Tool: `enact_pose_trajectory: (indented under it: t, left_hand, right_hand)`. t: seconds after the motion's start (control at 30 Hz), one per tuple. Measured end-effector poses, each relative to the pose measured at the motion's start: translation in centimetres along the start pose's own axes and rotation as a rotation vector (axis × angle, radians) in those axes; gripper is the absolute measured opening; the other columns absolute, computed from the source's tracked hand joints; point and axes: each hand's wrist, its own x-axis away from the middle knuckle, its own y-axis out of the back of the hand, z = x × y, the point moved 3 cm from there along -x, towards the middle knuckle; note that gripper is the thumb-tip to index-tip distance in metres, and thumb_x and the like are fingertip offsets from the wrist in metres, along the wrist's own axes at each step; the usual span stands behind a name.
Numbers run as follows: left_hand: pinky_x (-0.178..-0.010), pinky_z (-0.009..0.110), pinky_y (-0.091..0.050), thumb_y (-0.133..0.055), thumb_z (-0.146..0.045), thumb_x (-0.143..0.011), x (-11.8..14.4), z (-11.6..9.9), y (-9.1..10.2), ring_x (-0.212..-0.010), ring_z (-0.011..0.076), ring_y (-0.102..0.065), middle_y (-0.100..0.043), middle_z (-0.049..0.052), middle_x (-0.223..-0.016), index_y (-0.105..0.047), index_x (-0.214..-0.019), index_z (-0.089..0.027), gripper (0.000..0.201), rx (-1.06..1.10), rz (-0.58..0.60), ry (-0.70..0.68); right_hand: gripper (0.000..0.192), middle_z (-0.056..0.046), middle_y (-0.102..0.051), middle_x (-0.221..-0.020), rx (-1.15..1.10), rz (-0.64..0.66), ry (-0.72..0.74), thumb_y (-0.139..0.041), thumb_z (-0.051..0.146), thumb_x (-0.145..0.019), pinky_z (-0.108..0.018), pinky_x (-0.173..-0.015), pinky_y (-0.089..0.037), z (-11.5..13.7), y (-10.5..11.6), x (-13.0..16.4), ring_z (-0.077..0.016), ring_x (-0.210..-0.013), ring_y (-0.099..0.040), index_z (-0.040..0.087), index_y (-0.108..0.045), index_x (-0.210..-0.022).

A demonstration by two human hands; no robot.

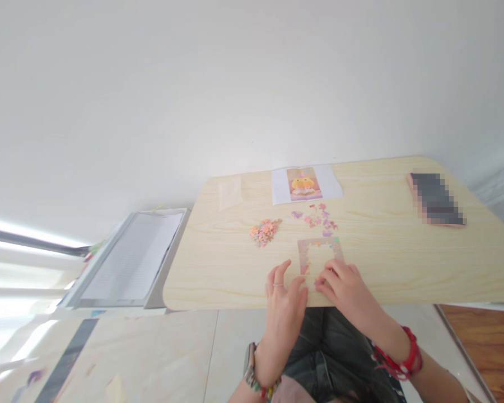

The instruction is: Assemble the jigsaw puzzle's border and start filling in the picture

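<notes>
Both hands are pressing fingertips on the puzzle frame [319, 254] at the table's [403, 263] near edge: left hand [283, 302] fingers spread flat, right hand [342, 285] loosely curled, gripping nothing visible. Loose pieces [265, 230] are lying beyond.

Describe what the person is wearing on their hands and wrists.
Both hands are bare, without gloves or sleeves. The left hand has a thin ring on one finger, with a watch and a multicoloured beaded bracelet at the wrist. The right hand has red cord bracelets wound around its wrist.
</notes>
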Motion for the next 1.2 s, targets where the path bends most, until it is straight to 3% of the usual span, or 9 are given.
enact_pose_trajectory:
  t: [0.2,0.4,0.6,0.7,1.2]
  left_hand:
    - [-0.090,0.048,-0.048,-0.054,-0.010,-0.080,0.1,-0.4,-0.1,-0.112,0.0269,-0.039,-0.040,0.010,-0.124,-0.061,-0.089,-0.020,0.016,0.029,0.027,-0.001]
    - [-0.090,0.048,-0.047,-0.055,-0.009,-0.079,0.0,-0.8,-0.5,-0.112,0.0262,-0.040,-0.040,0.009,-0.125,-0.061,-0.090,-0.021,0.017,0.034,0.043,-0.007]
    - [-0.087,0.050,-0.048,-0.056,-0.012,-0.080,-0.4,-1.3,-1.0,-0.112,0.0274,-0.040,-0.041,0.009,-0.125,-0.061,-0.090,-0.023,0.015,-0.007,0.070,0.005]
    - [-0.086,0.050,-0.047,-0.054,-0.014,-0.082,-0.6,-1.4,-1.2,-0.113,0.0281,-0.039,-0.041,0.010,-0.125,-0.061,-0.088,-0.021,0.011,-0.013,0.084,-0.010]
    - [-0.087,0.052,-0.046,-0.054,-0.017,-0.084,-0.7,-1.9,-1.6,-0.114,0.0293,-0.038,-0.038,0.012,-0.128,-0.059,-0.086,-0.018,0.006,-0.013,0.079,0.019]
  right_hand:
    - [0.018,-0.007,-0.059,-0.089,-0.019,-0.015,-0.030,-0.044,0.025,-0.090,-0.035,-0.074,-0.041,0.0,0.0,0.8,-0.0189,-0.083,-0.057,0.021,-0.061,-0.087]
    - [0.022,-0.006,-0.059,-0.083,-0.037,0.000,-0.037,-0.042,0.023,-0.091,-0.034,-0.071,-0.042,-0.1,0.1,1.4,-0.0179,-0.079,-0.056,0.020,-0.060,-0.081]
    - [0.021,-0.008,-0.059,-0.090,-0.057,-0.018,-0.062,-0.040,0.027,-0.092,-0.036,-0.073,-0.044,-0.3,0.0,1.5,-0.0198,-0.083,-0.057,0.021,-0.060,-0.091]
    - [0.022,-0.007,-0.059,-0.088,-0.073,-0.020,-0.060,-0.041,0.026,-0.091,-0.036,-0.073,-0.045,-0.3,0.0,1.4,-0.0196,-0.082,-0.058,0.021,-0.061,-0.087]
    - [0.016,-0.008,-0.059,-0.090,-0.061,-0.197,-0.187,-0.045,0.024,-0.088,-0.040,-0.078,-0.046,-0.4,0.0,3.8,-0.0220,-0.083,-0.058,0.023,-0.061,-0.090]
